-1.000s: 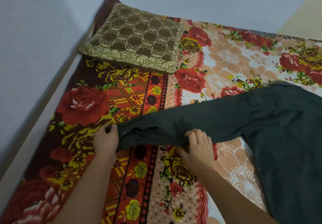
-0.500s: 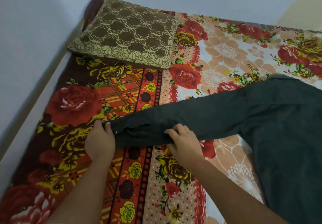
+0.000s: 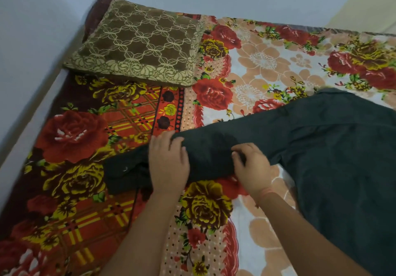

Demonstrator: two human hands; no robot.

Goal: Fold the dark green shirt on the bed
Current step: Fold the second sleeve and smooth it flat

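1. The dark green shirt (image 3: 334,153) lies spread on the flowered bed cover (image 3: 267,65). Its body is out to the right of the right hand (image 3: 251,166) and runs on past the right and lower edges of the view.
2. One long sleeve (image 3: 210,153) stretches from the shirt body leftward, passing under both hands. The cuff end (image 3: 124,175) lies flat just to the left of the left hand (image 3: 168,164).
3. The left hand rests palm down across the sleeve, fingers spread and laid flat. Its fingertips reach the far edge of the sleeve and its wrist sits at the near edge. It presses on the cloth rather than gripping it.
4. The right hand rests on the sleeve a little to the right of the left one, close to where the sleeve meets the shirt body. Its fingers (image 3: 240,157) are curled and seem to pinch a small ridge of cloth, though how firmly cannot be told.
5. The two hands are apart, with a bare stretch of sleeve between them.
6. Beyond the left hand, well apart from the shirt, a brown patterned cushion (image 3: 139,44) lies at the far corner of the bed against the wall (image 3: 32,29).
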